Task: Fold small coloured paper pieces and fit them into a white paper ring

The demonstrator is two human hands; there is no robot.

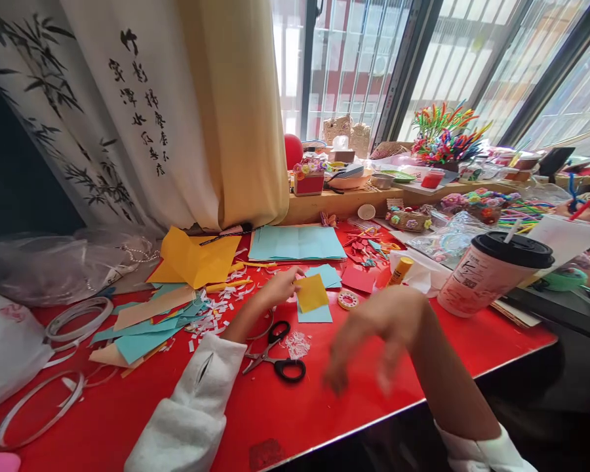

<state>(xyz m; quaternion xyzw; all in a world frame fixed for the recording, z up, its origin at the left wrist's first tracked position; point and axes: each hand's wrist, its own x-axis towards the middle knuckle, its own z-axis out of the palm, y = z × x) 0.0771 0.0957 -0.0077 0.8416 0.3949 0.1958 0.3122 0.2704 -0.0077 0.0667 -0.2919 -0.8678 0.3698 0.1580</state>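
My left hand (281, 286) pinches the edge of a small yellow paper square (313, 294). Beneath that square lies a light blue paper piece (315, 314), with more light blue paper (328, 275) just behind. Blurred by motion, my right hand (381, 328) hangs over the front of the table, fingers pointing down and apart, with nothing seen in them. A roll of tape (347, 300) and a yellow glue stick (402, 269) are close behind it. Scissors with black handles (289, 370) rest between my hands, beside a small heap of white shreds (296, 344).
On the red table (373, 419) are light blue sheets (297, 242), folded yellow paper (196, 255) and paper scraps (162, 324). White rings (42, 410) lie at left. A lidded drink cup (494, 275) stands right. Another person's hand (577, 211) shows at far right.
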